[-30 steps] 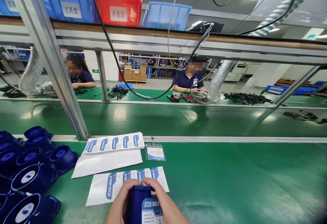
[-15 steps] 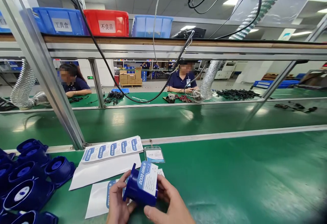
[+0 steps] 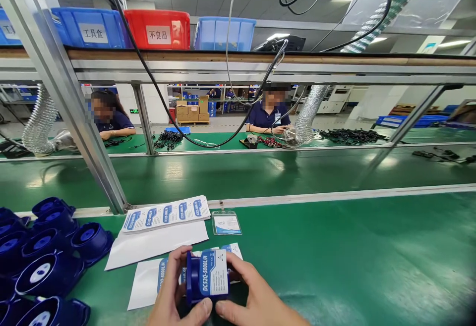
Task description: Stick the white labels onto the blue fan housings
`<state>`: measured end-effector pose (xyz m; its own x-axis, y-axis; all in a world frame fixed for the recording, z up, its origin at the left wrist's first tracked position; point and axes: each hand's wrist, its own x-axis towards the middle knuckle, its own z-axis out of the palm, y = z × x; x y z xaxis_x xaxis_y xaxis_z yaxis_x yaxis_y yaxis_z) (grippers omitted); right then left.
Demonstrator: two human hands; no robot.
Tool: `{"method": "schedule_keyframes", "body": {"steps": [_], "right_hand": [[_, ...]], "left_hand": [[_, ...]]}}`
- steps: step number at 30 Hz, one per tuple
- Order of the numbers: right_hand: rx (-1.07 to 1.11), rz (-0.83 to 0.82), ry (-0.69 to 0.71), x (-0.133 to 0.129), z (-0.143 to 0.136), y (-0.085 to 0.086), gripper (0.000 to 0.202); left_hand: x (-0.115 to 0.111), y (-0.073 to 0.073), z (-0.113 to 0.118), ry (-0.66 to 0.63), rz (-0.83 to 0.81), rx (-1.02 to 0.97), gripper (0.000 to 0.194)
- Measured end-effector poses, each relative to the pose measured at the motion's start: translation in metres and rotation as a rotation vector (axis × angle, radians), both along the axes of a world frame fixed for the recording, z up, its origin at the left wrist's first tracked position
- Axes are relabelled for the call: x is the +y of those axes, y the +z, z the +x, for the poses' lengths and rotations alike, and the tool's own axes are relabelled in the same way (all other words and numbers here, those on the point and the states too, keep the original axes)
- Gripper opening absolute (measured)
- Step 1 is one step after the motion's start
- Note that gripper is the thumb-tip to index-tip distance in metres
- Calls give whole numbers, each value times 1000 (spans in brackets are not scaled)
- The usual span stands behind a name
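Blue housings [image 3: 65,272] cluster at left, probably for easy reach, beside label sheets [image 3: 165,215] laid flat, perhaps so they stay readable. The left hand [image 3: 171,294], half-curled, grips the flanged end of the held housing [image 3: 194,280], its label [image 3: 214,272] facing up, seemingly for viewing; the right hand [image 3: 256,294], likewise half-curled, grips the opposite end, likely steadying it.

Housings [image 3: 55,272] sit left on the table [image 3: 353,251]; right of them lies a label stack [image 3: 167,216], a badge [image 3: 226,224] just to its right. Nearer lies a label sheet [image 3: 144,285], partly behind the part [image 3: 207,277] between left hand [image 3: 171,294] and right hand [image 3: 256,294]. Bins [image 3: 158,29] stand on the shelf [image 3: 186,66] beyond.
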<state>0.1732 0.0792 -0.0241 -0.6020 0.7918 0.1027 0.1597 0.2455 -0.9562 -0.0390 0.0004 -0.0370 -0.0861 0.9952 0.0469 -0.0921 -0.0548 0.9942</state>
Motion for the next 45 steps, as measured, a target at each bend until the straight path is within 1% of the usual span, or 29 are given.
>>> {"method": "schedule_keyframes", "body": {"steps": [2,4,6,10,13,16,20,23,25,31,35,38,41,45], "right_hand": [[-36,23,18,0,2,11,77],[-111,49,49,1,4,19,73],[-170,68,83,3,6,23,74],[-159,74,113,5,7,18,75],[-81,20,130,2,5,12,71],[-13,-53,92,-3,3,7,69],[2,-153,11,-9,0,2,76],[29,-152,-26,-13,-2,3,75],[50,-153,-26,-14,-3,6,73],[106,-219,54,-13,-6,12,63],[125,-188,53,-13,-6,12,63],[120,-198,54,-14,-6,13,61],[157,-248,50,-14,-7,14,59],[220,-351,49,-14,-11,15,48]], "left_hand": [[-2,0,-3,-51,6,23,89],[-3,0,-7,-105,10,114,86],[-4,-1,-11,-134,11,222,81],[-2,-4,-16,-164,10,300,72],[-1,-5,-18,-153,32,323,67],[-2,-5,-20,-145,84,335,62],[-2,-5,-21,-157,182,361,56],[-2,-3,-20,-164,234,361,52],[-2,-1,-19,-151,251,342,50],[-2,7,-15,-150,223,273,47],[-3,10,-13,-159,212,246,43],[-4,12,-13,-157,214,237,41],[-4,16,-11,-148,225,238,41],[-5,24,-9,-151,194,278,34]]}}
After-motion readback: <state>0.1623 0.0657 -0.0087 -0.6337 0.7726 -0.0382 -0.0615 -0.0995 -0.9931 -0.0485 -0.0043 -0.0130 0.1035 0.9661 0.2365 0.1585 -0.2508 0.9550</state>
